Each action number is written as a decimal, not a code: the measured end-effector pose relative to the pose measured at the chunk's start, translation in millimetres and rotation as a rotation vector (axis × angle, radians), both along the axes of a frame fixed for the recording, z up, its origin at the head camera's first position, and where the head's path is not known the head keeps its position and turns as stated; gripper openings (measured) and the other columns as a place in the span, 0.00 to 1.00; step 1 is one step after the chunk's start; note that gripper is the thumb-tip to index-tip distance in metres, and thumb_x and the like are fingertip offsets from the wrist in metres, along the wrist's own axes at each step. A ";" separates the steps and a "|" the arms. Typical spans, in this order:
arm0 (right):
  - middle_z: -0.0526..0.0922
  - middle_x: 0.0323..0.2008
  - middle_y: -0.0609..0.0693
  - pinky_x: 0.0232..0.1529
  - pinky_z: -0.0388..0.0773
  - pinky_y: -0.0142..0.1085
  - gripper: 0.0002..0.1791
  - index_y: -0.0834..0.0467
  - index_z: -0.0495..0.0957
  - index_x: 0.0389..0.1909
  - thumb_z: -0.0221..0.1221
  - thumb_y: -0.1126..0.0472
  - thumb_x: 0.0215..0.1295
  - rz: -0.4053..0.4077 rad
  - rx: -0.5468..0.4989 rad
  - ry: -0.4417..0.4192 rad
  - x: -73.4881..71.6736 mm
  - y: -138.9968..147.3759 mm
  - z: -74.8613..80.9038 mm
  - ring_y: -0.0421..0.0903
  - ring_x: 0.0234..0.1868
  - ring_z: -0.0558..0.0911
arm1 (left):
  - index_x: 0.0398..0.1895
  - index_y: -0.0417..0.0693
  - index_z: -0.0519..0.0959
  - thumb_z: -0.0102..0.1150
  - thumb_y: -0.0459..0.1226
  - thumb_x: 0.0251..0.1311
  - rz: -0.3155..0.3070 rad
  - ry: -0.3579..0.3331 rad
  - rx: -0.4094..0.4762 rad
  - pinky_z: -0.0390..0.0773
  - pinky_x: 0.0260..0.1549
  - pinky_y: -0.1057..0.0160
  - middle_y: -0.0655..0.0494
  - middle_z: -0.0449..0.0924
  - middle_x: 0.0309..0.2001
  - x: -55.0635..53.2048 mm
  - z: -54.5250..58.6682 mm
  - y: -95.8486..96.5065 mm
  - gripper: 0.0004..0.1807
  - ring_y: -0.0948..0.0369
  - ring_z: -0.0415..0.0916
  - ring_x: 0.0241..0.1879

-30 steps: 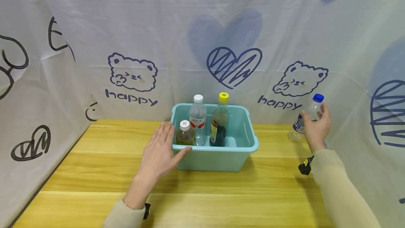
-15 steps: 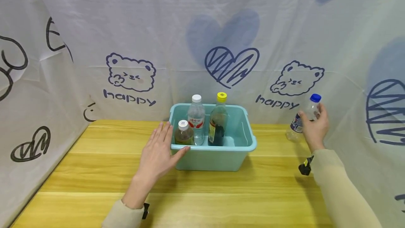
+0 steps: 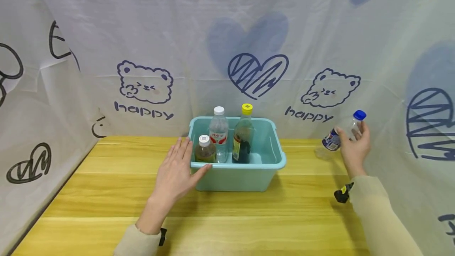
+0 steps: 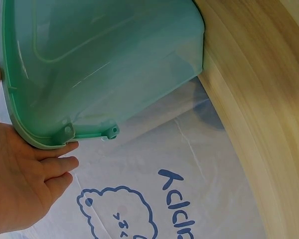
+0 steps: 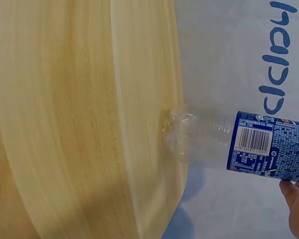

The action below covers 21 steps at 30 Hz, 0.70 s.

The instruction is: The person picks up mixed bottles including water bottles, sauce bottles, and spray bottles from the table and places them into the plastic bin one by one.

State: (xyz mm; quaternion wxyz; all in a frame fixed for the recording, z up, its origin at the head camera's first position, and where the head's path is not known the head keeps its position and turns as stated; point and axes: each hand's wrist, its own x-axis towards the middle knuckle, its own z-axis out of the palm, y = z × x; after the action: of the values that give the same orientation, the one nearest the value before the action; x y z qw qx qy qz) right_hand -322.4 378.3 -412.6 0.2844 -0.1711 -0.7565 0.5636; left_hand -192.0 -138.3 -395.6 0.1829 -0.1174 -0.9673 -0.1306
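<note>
My right hand (image 3: 355,149) grips a clear plastic bottle (image 3: 332,139) with a blue cap and a dark blue label, at the right of the table. The bottle leans, its cap tipped to the right; the right wrist view shows its barcode and clear base (image 5: 182,134). My left hand (image 3: 174,169) rests with straight fingers on the left front corner of a teal plastic bin (image 3: 234,177). Upright in the bin stand a short white-capped bottle (image 3: 205,153) of brown liquid, a clear bottle (image 3: 218,135) with a red-and-white label, and a yellow-capped bottle (image 3: 243,139) of dark liquid.
The bin stands on a wooden table (image 3: 227,224), close to the back. A white cloth (image 3: 199,19) with blue hearts, bears and the word "happy" hangs behind the table and along both sides.
The bottle in my right hand has gone from nearly upright to a clear lean, its base swinging left. My left hand stays on the bin. The head view has shifted slightly.
</note>
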 end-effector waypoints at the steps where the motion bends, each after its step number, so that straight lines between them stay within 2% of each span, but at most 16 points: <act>1: 0.56 0.81 0.40 0.78 0.62 0.39 0.48 0.41 0.50 0.83 0.67 0.47 0.70 0.003 -0.020 0.007 1.6 -0.5 0.0 0.44 0.79 0.61 | 0.78 0.32 0.60 0.52 0.69 0.68 -0.001 0.002 0.000 0.52 0.80 0.46 0.37 0.55 0.80 0.1 -0.1 0.1 0.54 0.41 0.50 0.80; 15: 0.64 0.78 0.46 0.75 0.68 0.37 0.46 0.46 0.58 0.81 0.71 0.58 0.67 0.017 -0.215 0.195 19.2 -17.7 7.1 0.45 0.73 0.68 | 0.78 0.32 0.60 0.51 0.69 0.68 -0.002 0.010 0.008 0.52 0.80 0.46 0.38 0.55 0.80 -0.7 -0.1 -1.0 0.54 0.42 0.50 0.80; 21: 0.66 0.77 0.47 0.72 0.72 0.36 0.44 0.48 0.60 0.79 0.70 0.62 0.66 0.009 -0.260 0.258 25.8 -26.1 10.7 0.47 0.71 0.71 | 0.78 0.31 0.60 0.52 0.69 0.68 -0.004 0.003 0.004 0.53 0.80 0.45 0.37 0.55 0.80 0.0 0.2 -0.4 0.55 0.41 0.50 0.80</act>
State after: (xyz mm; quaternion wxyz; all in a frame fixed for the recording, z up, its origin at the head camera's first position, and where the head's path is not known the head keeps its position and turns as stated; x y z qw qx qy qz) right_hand -296.6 352.2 -401.9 0.3519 -0.1295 -0.6352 0.6752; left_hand -192.0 -138.7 -395.4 0.1843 -0.1194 -0.9665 -0.1325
